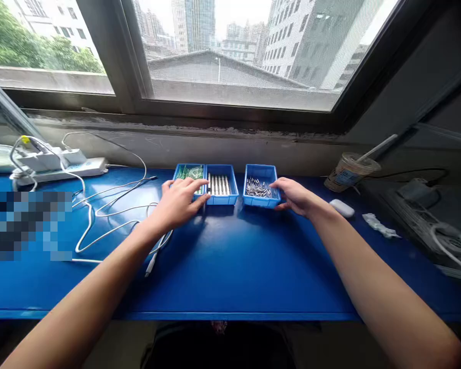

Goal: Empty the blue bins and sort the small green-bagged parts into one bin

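Observation:
Three small blue bins stand in a row at the back of the blue table (223,266). The left bin (184,170) holds green parts, the middle bin (232,184) holds white rods in a row, and the right bin (260,201) holds loose metal pins. My left hand (179,203) lies over the front of the left bin, fingers reaching to the middle bin's near corner. My right hand (295,196) grips the right bin at its front right corner, thumb on the rim and fingers curled round the side.
White cables (111,205) and a power strip (61,166) lie at the left. A plastic cup with a straw (348,171), a small white case (341,208) and a crumpled wrapper (380,225) sit at the right, beside dark equipment (426,215). A window ledge runs behind the bins.

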Demonstrator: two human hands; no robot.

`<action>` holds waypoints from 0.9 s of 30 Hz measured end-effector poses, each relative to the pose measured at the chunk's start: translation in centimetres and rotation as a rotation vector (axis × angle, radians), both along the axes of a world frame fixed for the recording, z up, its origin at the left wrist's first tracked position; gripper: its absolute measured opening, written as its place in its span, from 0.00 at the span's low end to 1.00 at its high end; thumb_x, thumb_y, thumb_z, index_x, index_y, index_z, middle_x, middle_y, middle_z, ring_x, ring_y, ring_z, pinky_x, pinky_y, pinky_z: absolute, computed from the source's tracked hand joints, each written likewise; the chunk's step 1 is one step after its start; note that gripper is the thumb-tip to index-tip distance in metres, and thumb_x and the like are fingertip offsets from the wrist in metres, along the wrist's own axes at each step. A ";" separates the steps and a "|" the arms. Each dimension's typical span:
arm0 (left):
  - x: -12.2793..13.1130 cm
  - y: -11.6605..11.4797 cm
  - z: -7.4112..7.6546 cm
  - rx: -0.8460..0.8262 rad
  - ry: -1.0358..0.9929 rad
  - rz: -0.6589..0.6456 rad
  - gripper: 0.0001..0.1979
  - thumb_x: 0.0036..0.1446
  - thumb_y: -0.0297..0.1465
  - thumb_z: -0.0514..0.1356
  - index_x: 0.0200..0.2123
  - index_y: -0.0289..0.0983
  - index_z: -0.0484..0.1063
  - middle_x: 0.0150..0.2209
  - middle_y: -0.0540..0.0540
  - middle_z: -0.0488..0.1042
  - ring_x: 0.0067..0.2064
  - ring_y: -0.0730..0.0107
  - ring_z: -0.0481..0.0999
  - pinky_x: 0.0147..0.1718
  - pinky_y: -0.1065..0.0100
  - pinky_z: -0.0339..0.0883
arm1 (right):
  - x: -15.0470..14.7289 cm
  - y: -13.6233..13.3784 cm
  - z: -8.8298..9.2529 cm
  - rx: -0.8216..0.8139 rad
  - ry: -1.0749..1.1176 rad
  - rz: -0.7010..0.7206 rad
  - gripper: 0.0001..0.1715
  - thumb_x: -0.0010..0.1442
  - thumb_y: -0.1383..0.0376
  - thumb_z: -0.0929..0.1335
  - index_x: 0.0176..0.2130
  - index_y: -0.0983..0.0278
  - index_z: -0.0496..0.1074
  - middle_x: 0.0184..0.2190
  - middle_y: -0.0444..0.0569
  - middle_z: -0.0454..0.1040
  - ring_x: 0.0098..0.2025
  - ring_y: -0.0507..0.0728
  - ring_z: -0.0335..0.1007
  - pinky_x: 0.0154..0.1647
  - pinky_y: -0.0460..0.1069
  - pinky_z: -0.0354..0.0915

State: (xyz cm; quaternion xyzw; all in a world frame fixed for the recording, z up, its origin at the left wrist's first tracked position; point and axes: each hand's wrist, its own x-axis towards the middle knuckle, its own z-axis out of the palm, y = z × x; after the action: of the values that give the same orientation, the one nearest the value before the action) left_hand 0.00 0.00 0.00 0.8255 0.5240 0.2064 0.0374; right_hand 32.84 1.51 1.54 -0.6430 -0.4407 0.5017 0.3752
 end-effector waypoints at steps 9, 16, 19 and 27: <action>-3.5 2.8 1.0 -0.045 -0.383 0.381 0.24 0.64 0.46 0.59 0.56 0.38 0.77 0.50 0.41 0.80 0.49 0.53 0.80 0.53 0.55 0.73 | 0.8 -2.8 -2.7 0.410 -0.008 -0.057 0.40 0.52 0.50 0.81 0.50 0.57 0.57 0.58 0.54 0.67 0.50 0.66 0.79 0.26 0.51 0.80; -2.9 1.6 0.4 0.040 -0.167 0.386 0.28 0.68 0.50 0.55 0.63 0.41 0.72 0.60 0.40 0.75 0.58 0.46 0.78 0.55 0.49 0.74 | 0.7 -3.5 -3.2 0.469 -0.134 -0.005 0.60 0.46 0.48 0.84 0.61 0.54 0.48 0.62 0.59 0.63 0.47 0.66 0.82 0.40 0.59 0.84; -2.5 0.9 0.8 0.078 -0.056 0.403 0.29 0.70 0.51 0.53 0.65 0.41 0.71 0.63 0.40 0.73 0.60 0.41 0.76 0.52 0.48 0.75 | 0.7 -3.9 -3.0 0.504 -0.183 0.028 0.72 0.47 0.48 0.84 0.71 0.50 0.39 0.63 0.59 0.63 0.47 0.66 0.82 0.47 0.63 0.83; -2.4 -0.3 1.4 0.226 0.024 0.342 0.31 0.72 0.52 0.50 0.64 0.37 0.72 0.61 0.38 0.74 0.59 0.43 0.77 0.49 0.53 0.75 | 1.6 -4.3 -3.2 0.581 -0.412 0.201 0.70 0.54 0.49 0.82 0.73 0.42 0.35 0.65 0.59 0.60 0.53 0.68 0.79 0.48 0.65 0.83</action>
State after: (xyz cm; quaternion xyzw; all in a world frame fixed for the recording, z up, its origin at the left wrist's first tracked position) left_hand -2.36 -0.26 1.39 0.7258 0.6305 0.2572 -0.0974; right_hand 34.41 -2.78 -1.67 -0.5505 -0.6921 0.2501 0.3942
